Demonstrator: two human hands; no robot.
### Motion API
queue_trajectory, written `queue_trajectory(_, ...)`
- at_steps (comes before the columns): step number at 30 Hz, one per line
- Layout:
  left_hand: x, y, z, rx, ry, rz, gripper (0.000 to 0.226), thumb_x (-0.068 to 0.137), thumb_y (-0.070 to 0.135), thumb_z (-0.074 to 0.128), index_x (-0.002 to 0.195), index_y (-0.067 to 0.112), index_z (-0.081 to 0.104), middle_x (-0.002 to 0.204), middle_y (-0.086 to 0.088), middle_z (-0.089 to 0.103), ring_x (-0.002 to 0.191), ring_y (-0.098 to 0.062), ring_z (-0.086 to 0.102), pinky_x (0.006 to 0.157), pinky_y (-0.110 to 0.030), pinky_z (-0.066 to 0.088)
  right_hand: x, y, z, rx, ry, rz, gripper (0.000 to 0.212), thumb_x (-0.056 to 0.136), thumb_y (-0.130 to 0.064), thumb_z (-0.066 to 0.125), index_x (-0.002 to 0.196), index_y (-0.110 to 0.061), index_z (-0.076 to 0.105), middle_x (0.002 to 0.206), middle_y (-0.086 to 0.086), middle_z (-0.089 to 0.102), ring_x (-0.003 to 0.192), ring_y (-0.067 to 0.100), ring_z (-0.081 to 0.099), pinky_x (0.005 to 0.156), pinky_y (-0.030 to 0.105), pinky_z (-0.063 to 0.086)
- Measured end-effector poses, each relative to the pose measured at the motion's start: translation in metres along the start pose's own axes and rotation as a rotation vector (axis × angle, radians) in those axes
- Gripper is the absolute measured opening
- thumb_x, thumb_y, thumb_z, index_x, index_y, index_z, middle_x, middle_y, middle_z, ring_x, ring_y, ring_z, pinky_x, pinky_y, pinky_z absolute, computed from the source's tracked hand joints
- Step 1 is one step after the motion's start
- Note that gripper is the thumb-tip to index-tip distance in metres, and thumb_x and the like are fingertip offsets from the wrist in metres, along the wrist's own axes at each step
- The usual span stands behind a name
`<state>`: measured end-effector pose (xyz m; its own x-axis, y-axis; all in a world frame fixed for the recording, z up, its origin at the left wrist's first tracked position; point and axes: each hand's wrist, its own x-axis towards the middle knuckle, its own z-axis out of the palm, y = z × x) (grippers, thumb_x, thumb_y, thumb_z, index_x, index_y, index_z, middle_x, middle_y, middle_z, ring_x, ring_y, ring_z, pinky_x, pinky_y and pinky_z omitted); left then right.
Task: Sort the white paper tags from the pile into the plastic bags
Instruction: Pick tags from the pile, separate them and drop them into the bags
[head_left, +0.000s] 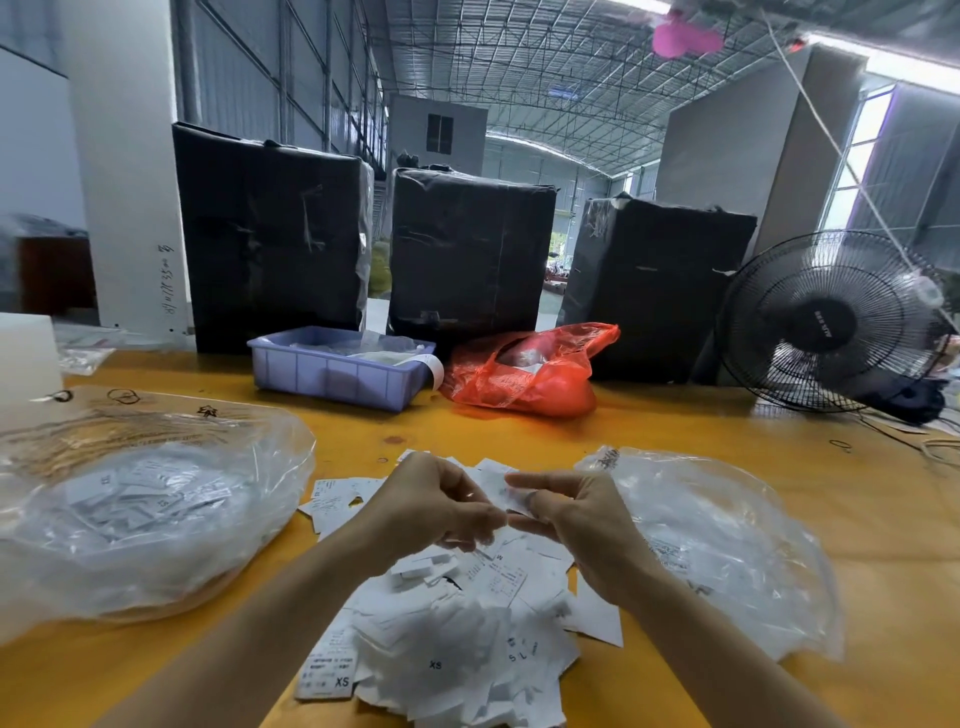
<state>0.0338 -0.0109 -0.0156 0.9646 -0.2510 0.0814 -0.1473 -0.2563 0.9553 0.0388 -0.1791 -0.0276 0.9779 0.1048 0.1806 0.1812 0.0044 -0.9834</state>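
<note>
A pile of white paper tags (457, 639) printed with sizes such as XS lies on the yellow table in front of me. Both hands hover above the pile's far part. My left hand (436, 506) and my right hand (571, 512) meet at the fingertips, and between them they pinch a white tag (504, 491). A clear plastic bag (140, 499) holding several tags lies to the left. A second clear plastic bag (727, 545) with tags inside lies to the right.
At the back of the yellow table (675, 431) stand a lilac plastic bin (332, 371), a red plastic bag (530, 371) and three black-wrapped boxes (467, 254). A black fan (836, 319) stands at the back right. A white pillar (130, 171) rises at the left.
</note>
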Motion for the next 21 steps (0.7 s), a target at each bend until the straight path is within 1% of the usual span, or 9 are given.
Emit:
queue_trajectory(3,0.000,-0.001,0.001,-0.031,0.014,0.009,0.010,0.079,0.009,0.074,0.074,0.002,0.068,0.064,-0.010,0.071,0.051,-0.010,0.063,0.049,-0.016,0.048,0.000,-0.001,0.003,0.018,-0.008,0.019,0.011,0.088,0.001,0.059,0.084,0.002,0.070,0.096,0.018,0.068,0.072,0.016,0.070,0.065,0.022,0.057)
queue_trajectory(5,0.002,-0.001,0.000,-0.074,0.026,-0.010,0.007,0.081,0.005,0.071,0.079,-0.001,0.068,0.067,-0.011,0.072,0.052,-0.012,0.065,0.051,-0.016,0.049,0.000,0.000,0.003,0.023,-0.023,0.027,0.021,0.085,-0.017,0.064,0.084,0.004,0.071,0.083,0.015,0.068,0.070,0.015,0.066,0.066,0.025,0.057)
queue_trajectory(7,0.002,-0.001,-0.002,-0.055,-0.010,-0.026,0.005,0.082,0.003,0.070,0.081,-0.002,0.068,0.068,-0.011,0.072,0.053,-0.012,0.066,0.051,-0.016,0.049,-0.001,-0.001,0.001,-0.068,-0.064,0.002,0.034,0.074,-0.037,0.068,0.079,-0.004,0.074,0.074,0.009,0.069,0.067,0.013,0.064,0.067,0.025,0.056)
queue_trajectory(9,0.001,-0.001,-0.004,0.003,-0.087,-0.040,0.006,0.080,0.002,0.072,0.082,-0.002,0.068,0.069,-0.011,0.072,0.054,-0.012,0.064,0.051,-0.017,0.048,-0.004,-0.003,0.000,-0.175,-0.133,-0.013,0.039,0.060,-0.044,0.073,0.077,-0.009,0.075,0.072,0.007,0.070,0.066,0.012,0.063,0.066,0.025,0.052)
queue_trajectory(12,0.000,0.000,-0.005,0.076,-0.109,-0.090,0.016,0.073,0.000,0.077,0.085,0.003,0.067,0.068,-0.009,0.071,0.055,-0.012,0.063,0.051,-0.018,0.047,-0.003,0.000,0.001,-0.203,-0.114,0.007,0.047,0.054,-0.043,0.080,0.075,-0.002,0.073,0.070,0.009,0.068,0.065,0.014,0.059,0.061,0.024,0.044)
queue_trajectory(15,0.003,-0.001,-0.009,0.056,0.021,-0.138,0.019,0.072,0.000,0.078,0.085,0.008,0.067,0.069,-0.005,0.067,0.057,-0.009,0.060,0.052,-0.015,0.048,0.000,0.002,0.000,-0.148,0.005,0.037,0.020,0.074,-0.024,0.076,0.066,-0.008,0.069,0.066,0.007,0.063,0.063,0.015,0.055,0.058,0.024,0.043)
queue_trajectory(17,0.006,-0.003,-0.010,-0.086,0.118,-0.139,0.010,0.076,0.002,0.075,0.081,0.008,0.070,0.065,-0.003,0.063,0.055,-0.009,0.054,0.052,-0.014,0.047,0.002,0.004,-0.002,-0.161,0.019,0.060,0.020,0.079,-0.021,0.073,0.064,-0.010,0.068,0.066,0.007,0.062,0.066,0.017,0.055,0.063,0.028,0.044)
queue_trajectory(19,0.008,-0.004,-0.008,-0.272,0.208,-0.142,0.004,0.078,0.008,0.074,0.080,0.009,0.071,0.062,0.001,0.065,0.057,-0.009,0.052,0.051,-0.015,0.047,0.001,0.006,-0.003,-0.183,-0.041,0.091,0.019,0.080,-0.021,0.072,0.067,-0.007,0.068,0.069,0.008,0.062,0.071,0.019,0.056,0.069,0.033,0.044)
queue_trajectory(21,0.009,-0.005,-0.002,-0.409,0.257,-0.141,0.009,0.078,0.015,0.073,0.083,0.008,0.070,0.067,0.001,0.070,0.061,-0.011,0.057,0.051,-0.015,0.049,-0.001,0.008,0.000,-0.200,-0.115,0.104,0.018,0.080,-0.019,0.073,0.068,-0.006,0.069,0.068,0.007,0.062,0.071,0.020,0.057,0.070,0.034,0.044)
